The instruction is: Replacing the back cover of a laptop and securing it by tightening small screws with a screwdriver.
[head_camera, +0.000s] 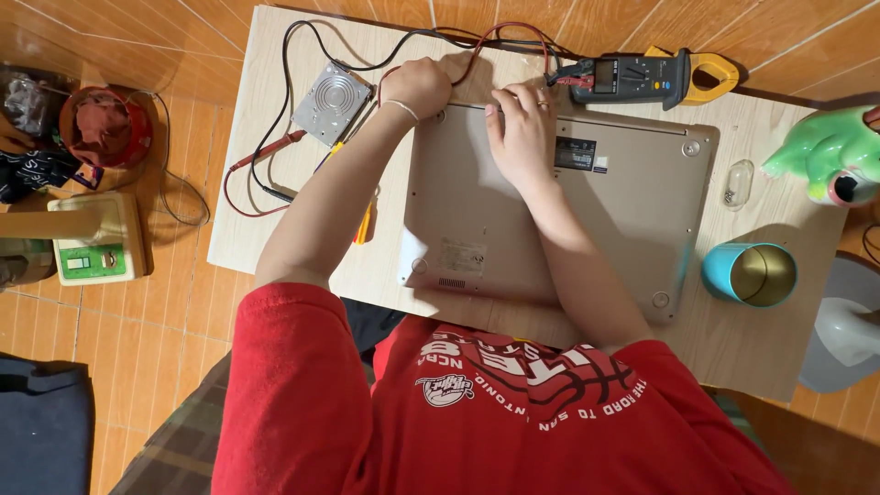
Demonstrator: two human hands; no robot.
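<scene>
A beige laptop [632, 211] lies upside down on a light wooden table [266, 211], its bottom cover facing up. My left hand [417, 87] is curled into a fist at the laptop's far left corner, and I cannot see whether anything is inside the fist. My right hand [521, 128] lies palm down on the cover, its fingertips at the far edge. A yellow-handled screwdriver [365, 223] shows partly under my left forearm.
A bare hard drive [330, 103] and red and black probe leads [266, 151] lie at the table's far left. A clamp meter [642, 78] sits behind the laptop. To the right are a small clear capsule [738, 183], a blue tin cup [750, 273] and a green figurine [825, 151].
</scene>
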